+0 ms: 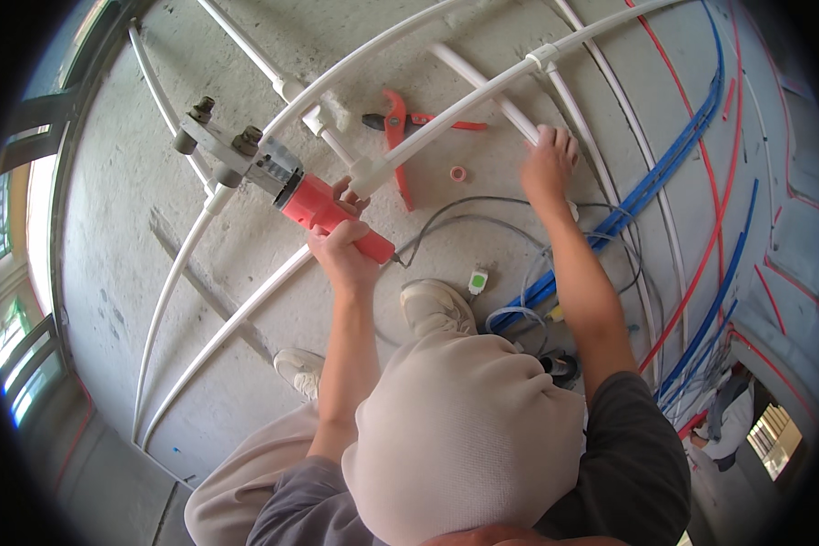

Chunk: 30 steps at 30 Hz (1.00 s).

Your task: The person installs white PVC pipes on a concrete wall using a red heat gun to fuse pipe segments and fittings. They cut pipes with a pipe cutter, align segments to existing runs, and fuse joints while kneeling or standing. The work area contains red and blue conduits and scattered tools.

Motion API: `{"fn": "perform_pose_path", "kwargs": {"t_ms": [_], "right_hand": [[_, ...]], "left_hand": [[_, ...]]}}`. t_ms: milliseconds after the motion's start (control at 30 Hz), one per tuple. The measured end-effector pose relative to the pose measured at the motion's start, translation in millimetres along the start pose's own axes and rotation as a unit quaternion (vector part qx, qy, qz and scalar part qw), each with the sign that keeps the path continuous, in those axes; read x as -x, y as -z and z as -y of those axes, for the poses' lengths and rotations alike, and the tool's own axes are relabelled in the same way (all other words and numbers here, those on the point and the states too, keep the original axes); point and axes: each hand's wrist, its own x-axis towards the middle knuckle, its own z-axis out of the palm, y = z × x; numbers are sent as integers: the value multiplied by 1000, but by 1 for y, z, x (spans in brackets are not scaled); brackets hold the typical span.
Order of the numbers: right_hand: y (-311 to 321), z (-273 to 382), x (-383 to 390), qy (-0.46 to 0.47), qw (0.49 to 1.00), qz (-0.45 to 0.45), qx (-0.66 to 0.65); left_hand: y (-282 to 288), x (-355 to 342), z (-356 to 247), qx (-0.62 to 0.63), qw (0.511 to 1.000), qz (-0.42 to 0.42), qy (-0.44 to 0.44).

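My left hand (341,253) is wrapped round the red handle of a pipe fusion welder (323,209). The tool's grey heating plate with dark round sockets (237,146) points up and left, over the white pipes. Right by the handle is a white tee fitting (366,175) on a long white pipe (464,105). My right hand (550,168) is closed on the near end of a short white pipe (487,86), which passes beneath the long pipe. Between the hands, red-handled pliers with dark jaws (437,121) cross a red cutter-like tool (396,136) on the floor.
A small red-and-white ring (459,173) and a green-and-white piece (478,280) lie on the concrete floor (109,227). The welder's dark cord (464,200) loops toward blue pipes (637,214). Red lines (714,218) run along the right. Another person (730,409) is at lower right.
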Motion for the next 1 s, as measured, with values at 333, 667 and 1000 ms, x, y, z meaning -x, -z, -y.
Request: {"fn": "perform_pose_path", "kwargs": {"t_ms": [333,667,1000], "right_hand": [[11,16,56,59,982,97,-150],[10,50,29,104,980,111,-128],[84,154,58,225,818,257,-463]], "left_hand": [[-2,0,1,0,1000,1,-7],[5,-3,8,3,1000,-12,11],[15,47,15,-215,965,-140,-52]]}}
